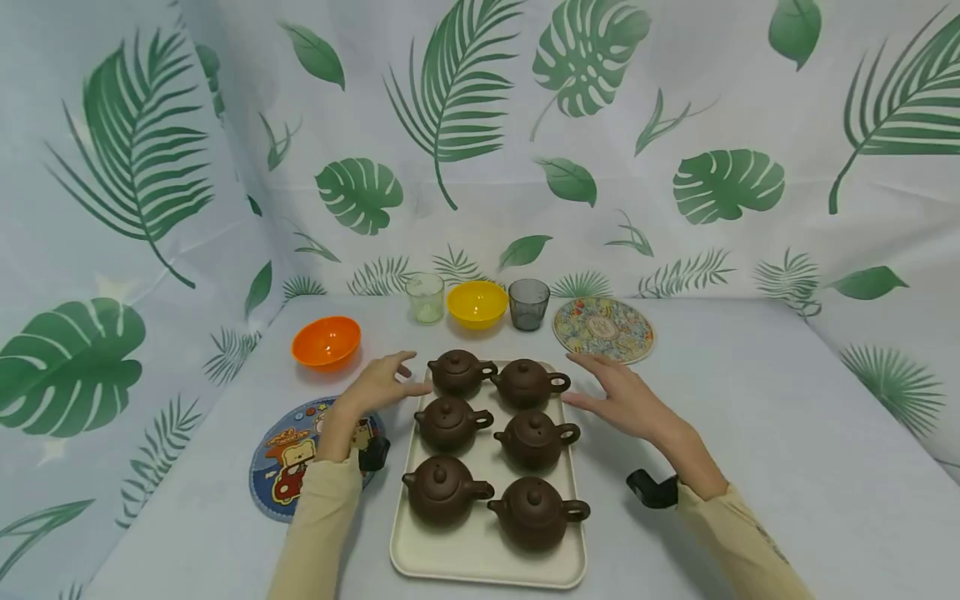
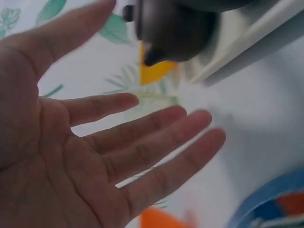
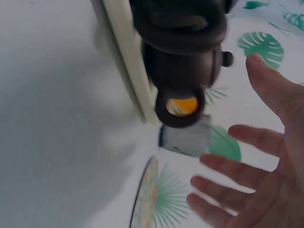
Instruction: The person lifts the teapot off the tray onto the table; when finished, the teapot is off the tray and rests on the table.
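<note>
Several dark brown teapots stand in two columns on a cream tray (image 1: 487, 565), their handles toward the right. My left hand (image 1: 378, 383) is held beside the far-left teapot (image 1: 457, 372), fingers spread and holding nothing; the left wrist view shows its bare palm (image 2: 61, 156). On the other side, my right hand (image 1: 621, 398) hovers by the handle of the far-right teapot (image 1: 525, 384), also with fingers extended and nothing held. In the right wrist view a gap shows between this hand (image 3: 266, 161) and the teapot handle (image 3: 180, 109).
Behind the tray stand a pale green glass (image 1: 426, 300), a yellow bowl (image 1: 477, 305) and a grey glass (image 1: 528, 305). An orange bowl (image 1: 327, 342) is at the left. A blue round mat (image 1: 273, 454) lies under the left forearm; a patterned round mat (image 1: 604, 329) lies back right.
</note>
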`<state>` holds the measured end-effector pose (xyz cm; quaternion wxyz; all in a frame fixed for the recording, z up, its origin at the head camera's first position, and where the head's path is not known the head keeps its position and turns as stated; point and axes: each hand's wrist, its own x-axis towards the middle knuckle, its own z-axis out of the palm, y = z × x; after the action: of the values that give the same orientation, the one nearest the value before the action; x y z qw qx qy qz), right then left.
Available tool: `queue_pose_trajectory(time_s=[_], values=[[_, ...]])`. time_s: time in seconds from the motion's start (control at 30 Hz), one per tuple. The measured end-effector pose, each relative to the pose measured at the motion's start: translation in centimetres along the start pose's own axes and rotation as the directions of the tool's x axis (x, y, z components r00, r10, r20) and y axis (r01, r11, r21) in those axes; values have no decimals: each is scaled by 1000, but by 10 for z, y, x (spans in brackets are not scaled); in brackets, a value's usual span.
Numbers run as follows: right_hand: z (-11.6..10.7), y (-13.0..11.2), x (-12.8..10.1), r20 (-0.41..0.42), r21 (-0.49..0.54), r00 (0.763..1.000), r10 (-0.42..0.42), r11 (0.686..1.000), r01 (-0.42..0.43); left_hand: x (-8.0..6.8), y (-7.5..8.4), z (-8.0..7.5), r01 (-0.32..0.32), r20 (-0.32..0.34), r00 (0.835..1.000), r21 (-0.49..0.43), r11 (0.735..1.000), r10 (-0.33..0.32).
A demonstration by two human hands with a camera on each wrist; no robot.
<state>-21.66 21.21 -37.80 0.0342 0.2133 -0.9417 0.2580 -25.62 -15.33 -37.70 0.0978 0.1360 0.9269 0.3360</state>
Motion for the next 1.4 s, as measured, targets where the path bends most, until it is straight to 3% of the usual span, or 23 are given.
queue_pose_trajectory(time_s=[0.13, 0.3, 0.47, 0.7, 0.93, 1.17, 1.3, 1.4], values=[[5, 5, 14, 22, 98, 996, -87, 992, 84, 9, -8, 12, 19, 21, 1000, -186, 982, -15], [10, 11, 31, 42, 200, 987, -156, 969, 145, 14, -14, 23, 44, -43, 997, -242, 969, -56], [15, 19, 39, 29, 197, 982, -184, 965, 175, 15, -15, 29, 92, -50, 992, -311, 946, -112], [21, 24, 41, -14, 172, 990, -142, 975, 142, 15, -13, 32, 153, -35, 983, -394, 906, -181], [20, 22, 41, -20, 293, 997, -68, 953, 71, 15, -15, 32, 159, -34, 981, -416, 895, -191], [-18, 42, 28, -46, 393, 999, 4, 919, 14, 15, -16, 35, 160, -42, 980, -420, 894, -195], [-50, 68, 9, -70, 362, 996, 51, 932, -22, 15, -14, 34, 151, -53, 981, -392, 907, -186], [-67, 90, -9, -48, 308, 992, 117, 946, -97, 15, -13, 33, 151, -61, 981, -368, 917, -186]])
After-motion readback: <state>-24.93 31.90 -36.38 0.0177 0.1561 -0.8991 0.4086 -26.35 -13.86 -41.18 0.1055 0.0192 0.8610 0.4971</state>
